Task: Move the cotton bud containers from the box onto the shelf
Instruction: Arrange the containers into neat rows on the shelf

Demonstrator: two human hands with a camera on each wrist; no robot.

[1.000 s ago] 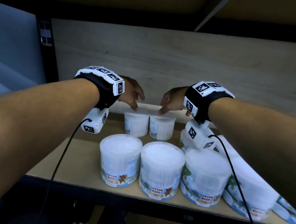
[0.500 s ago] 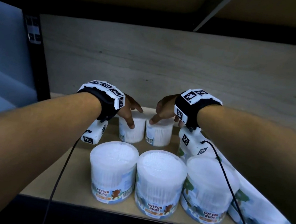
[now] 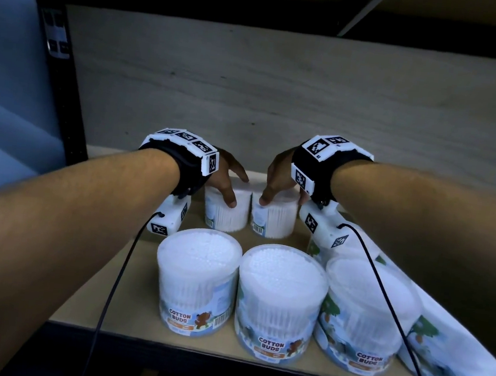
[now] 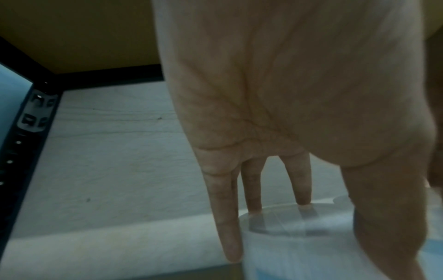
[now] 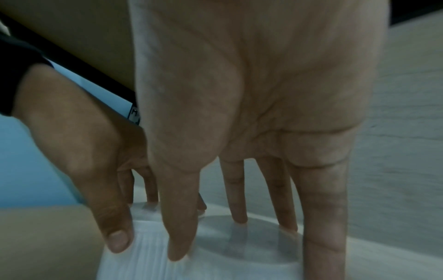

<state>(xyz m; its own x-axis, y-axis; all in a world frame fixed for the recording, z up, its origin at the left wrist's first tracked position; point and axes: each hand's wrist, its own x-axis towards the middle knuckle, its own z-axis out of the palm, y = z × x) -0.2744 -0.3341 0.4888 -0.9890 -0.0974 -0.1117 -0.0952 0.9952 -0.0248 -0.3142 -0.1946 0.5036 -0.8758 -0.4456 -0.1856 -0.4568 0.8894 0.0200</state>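
Observation:
Two cotton bud containers stand side by side at the back of the wooden shelf (image 3: 125, 294). My left hand (image 3: 235, 191) grips the left container (image 3: 228, 219) from above, thumb down its near side and fingers over the far rim. My right hand (image 3: 270, 193) grips the right container (image 3: 276, 224) the same way. In the left wrist view the left hand (image 4: 311, 236) spans the clear lid of its container (image 4: 299, 252). In the right wrist view the right hand (image 5: 249, 246) spans its container (image 5: 215, 265), with the left hand's thumb (image 5: 115, 240) beside it. No box is in view.
A front row of larger-looking cotton bud containers (image 3: 197, 277) (image 3: 279, 301) (image 3: 365, 316) stands near the shelf's front edge, with more to the right (image 3: 450, 347). A pale back panel (image 3: 280, 99) closes the shelf. A black upright post (image 3: 62, 76) stands at the left.
Both hands have settled lower over the two back containers, and the thumbs now reach down their near sides. My head has moved closer to the shelf.

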